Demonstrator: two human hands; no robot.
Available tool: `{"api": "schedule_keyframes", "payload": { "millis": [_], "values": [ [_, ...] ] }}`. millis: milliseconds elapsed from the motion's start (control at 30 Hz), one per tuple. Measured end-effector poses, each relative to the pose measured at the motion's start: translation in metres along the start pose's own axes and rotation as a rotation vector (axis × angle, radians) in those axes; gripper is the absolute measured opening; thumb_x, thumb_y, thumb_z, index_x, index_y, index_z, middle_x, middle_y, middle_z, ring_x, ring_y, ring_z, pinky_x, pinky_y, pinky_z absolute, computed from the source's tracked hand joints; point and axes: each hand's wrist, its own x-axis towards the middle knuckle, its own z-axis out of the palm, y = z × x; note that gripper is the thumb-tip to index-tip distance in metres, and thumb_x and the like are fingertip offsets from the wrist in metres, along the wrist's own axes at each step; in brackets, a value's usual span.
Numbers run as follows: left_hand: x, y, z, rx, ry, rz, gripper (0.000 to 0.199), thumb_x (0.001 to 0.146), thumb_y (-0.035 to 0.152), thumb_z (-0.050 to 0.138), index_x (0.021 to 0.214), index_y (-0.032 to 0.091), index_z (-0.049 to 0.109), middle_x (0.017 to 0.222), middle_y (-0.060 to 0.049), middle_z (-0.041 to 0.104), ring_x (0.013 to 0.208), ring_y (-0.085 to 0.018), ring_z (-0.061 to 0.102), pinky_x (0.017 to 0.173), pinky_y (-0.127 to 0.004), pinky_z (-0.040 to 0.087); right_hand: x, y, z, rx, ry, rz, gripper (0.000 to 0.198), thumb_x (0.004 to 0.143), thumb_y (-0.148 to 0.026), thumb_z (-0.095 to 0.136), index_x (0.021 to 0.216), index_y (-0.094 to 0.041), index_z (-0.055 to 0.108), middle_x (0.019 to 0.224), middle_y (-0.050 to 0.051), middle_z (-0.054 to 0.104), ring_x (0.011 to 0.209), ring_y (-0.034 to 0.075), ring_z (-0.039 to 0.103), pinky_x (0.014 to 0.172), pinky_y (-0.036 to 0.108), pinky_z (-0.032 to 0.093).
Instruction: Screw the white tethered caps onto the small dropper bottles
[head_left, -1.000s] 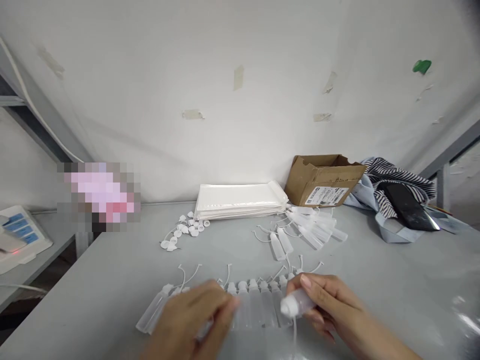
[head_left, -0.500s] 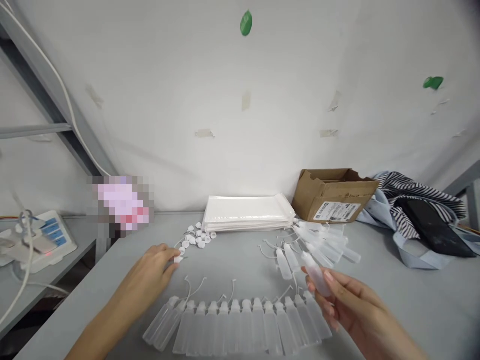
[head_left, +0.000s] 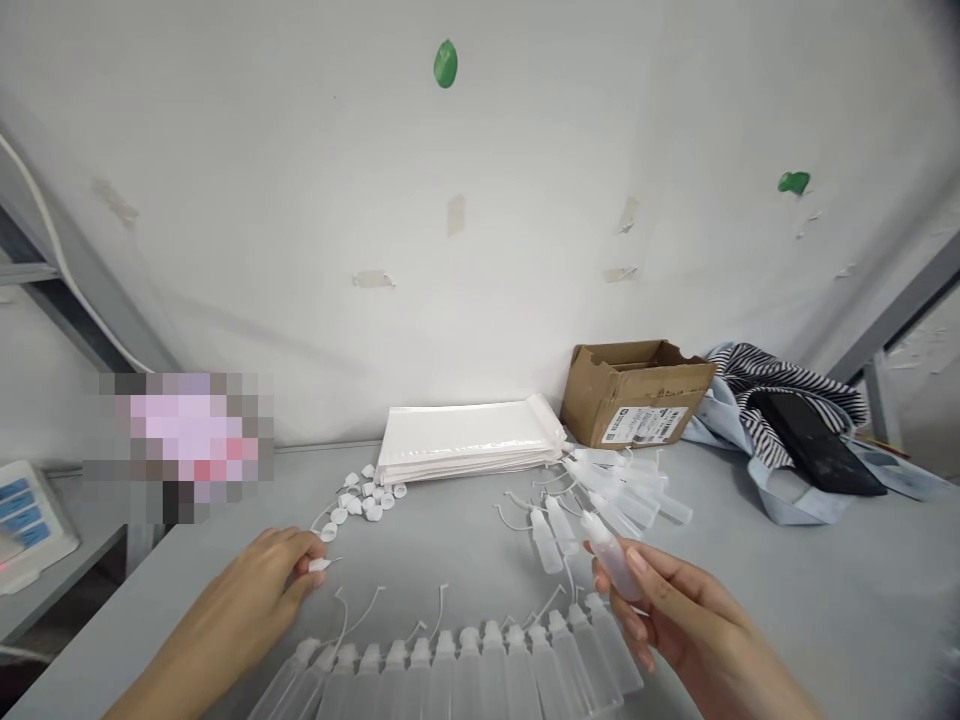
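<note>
Between thumb and fingers, my left hand (head_left: 251,600) pinches a small white needle-tip cap (head_left: 319,565) whose thin tip points right. Just beyond it lies a pile of loose white caps (head_left: 367,492) on the grey table. My right hand (head_left: 682,610) is closed round a translucent plastic squeeze bottle (head_left: 615,560), tilted with its neck toward the upper left. Along the near edge runs a row of similar bottles (head_left: 491,670), several with thin strap pieces at their necks. More bottles (head_left: 619,490) with thin straps lie in a loose group beyond my right hand.
A stack of white padded envelopes (head_left: 465,435) lies against the wall. To its right stand an open cardboard box (head_left: 637,395) and striped cloth (head_left: 795,375) with a black phone-like slab (head_left: 817,445). A power strip (head_left: 30,520) sits at far left.
My left hand has drawn back toward me from the cap pile, with a cap in its fingers. My right hand still holds the bottle. The view has turned a little to the right.
</note>
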Motion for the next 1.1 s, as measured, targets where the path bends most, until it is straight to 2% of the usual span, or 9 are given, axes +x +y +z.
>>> {"api": "schedule_keyframes", "payload": {
  "millis": [267, 433, 567, 667, 733, 833, 900, 1033, 1100],
  "values": [
    [0.011, -0.015, 0.000, -0.077, 0.041, -0.054, 0.033, 0.075, 0.046, 0.044, 0.079, 0.021, 0.064, 0.079, -0.010, 0.069, 0.081, -0.030, 0.064, 0.074, -0.040, 0.047, 0.008, -0.007, -0.007, -0.088, 0.159, -0.068, 0.037, 0.083, -0.054, 0.059, 0.079, -0.018, 0.070, 0.058, -0.001, 0.042, 0.057, 0.011, 0.034, 0.055, 0.022, 0.037],
    [0.006, -0.015, 0.005, -0.040, -0.009, -0.030, 0.032, 0.079, 0.046, 0.041, 0.079, 0.022, 0.062, 0.078, -0.007, 0.066, 0.078, -0.027, 0.061, 0.072, -0.037, 0.043, 0.013, -0.011, -0.019, -0.073, 0.278, -0.066, 0.031, 0.075, -0.049, 0.070, 0.087, -0.020, 0.071, 0.072, 0.002, 0.054, 0.055, 0.010, 0.039, 0.052, 0.022, 0.040],
    [0.001, -0.006, 0.007, 0.000, 0.033, -0.039, 0.031, 0.084, 0.041, 0.035, 0.077, 0.022, 0.058, 0.075, -0.005, 0.064, 0.077, -0.025, 0.058, 0.073, -0.035, 0.039, 0.013, -0.011, -0.019, -0.001, 0.269, -0.031, 0.029, 0.068, -0.039, 0.077, 0.089, -0.021, 0.069, 0.071, 0.001, 0.057, 0.053, 0.010, 0.044, 0.049, 0.022, 0.043],
    [0.002, -0.009, 0.008, 0.013, 0.013, -0.036, 0.031, 0.082, 0.043, 0.036, 0.076, 0.022, 0.058, 0.073, -0.004, 0.063, 0.075, -0.025, 0.058, 0.071, -0.033, 0.039, 0.014, -0.009, -0.017, 0.001, 0.245, -0.049, 0.034, 0.072, -0.039, 0.075, 0.100, -0.023, 0.064, 0.083, 0.002, 0.062, 0.053, 0.010, 0.047, 0.048, 0.023, 0.043],
    [0.003, -0.015, 0.010, -0.003, 0.030, -0.036, 0.032, 0.078, 0.045, 0.040, 0.078, 0.022, 0.061, 0.072, -0.004, 0.063, 0.073, -0.025, 0.058, 0.070, -0.032, 0.039, 0.017, -0.008, -0.017, -0.074, 0.250, -0.115, 0.034, 0.078, -0.041, 0.070, 0.104, -0.024, 0.059, 0.089, 0.003, 0.064, 0.052, 0.009, 0.048, 0.048, 0.023, 0.042],
    [0.004, -0.019, 0.015, -0.023, 0.080, -0.025, 0.032, 0.075, 0.047, 0.044, 0.080, 0.021, 0.063, 0.073, -0.004, 0.065, 0.075, -0.025, 0.060, 0.071, -0.031, 0.040, 0.022, -0.006, -0.020, -0.302, 0.347, -0.321, 0.033, 0.081, -0.042, 0.067, 0.105, -0.024, 0.054, 0.074, -0.001, 0.063, 0.050, 0.009, 0.047, 0.050, 0.023, 0.041],
    [0.003, -0.018, 0.016, -0.021, 0.083, -0.014, 0.032, 0.077, 0.047, 0.044, 0.079, 0.022, 0.064, 0.075, -0.004, 0.065, 0.077, -0.025, 0.060, 0.071, -0.031, 0.040, 0.025, -0.003, -0.022, -0.449, 0.400, -0.403, 0.032, 0.081, -0.043, 0.067, 0.103, -0.024, 0.052, 0.073, -0.002, 0.062, 0.048, 0.009, 0.047, 0.048, 0.023, 0.039],
    [0.003, -0.010, 0.011, 0.008, 0.083, -0.044, 0.032, 0.076, 0.051, 0.048, 0.083, 0.023, 0.063, 0.077, -0.001, 0.065, 0.073, -0.022, 0.060, 0.065, -0.027, 0.040, 0.026, 0.004, -0.022, -0.561, 0.316, -0.401, 0.026, 0.085, -0.045, 0.061, 0.087, -0.022, 0.048, 0.075, -0.001, 0.065, 0.045, 0.008, 0.047, 0.046, 0.023, 0.037],
    [0.005, -0.004, 0.005, 0.022, 0.097, -0.067, 0.035, 0.076, 0.054, 0.048, 0.086, 0.024, 0.064, 0.079, 0.000, 0.066, 0.069, -0.020, 0.059, 0.062, -0.026, 0.039, 0.024, 0.007, -0.020, -0.608, 0.295, -0.429, 0.025, 0.087, -0.043, 0.059, 0.085, -0.022, 0.046, 0.066, -0.002, 0.062, 0.046, 0.010, 0.049, 0.048, 0.024, 0.037]
  ]
}}
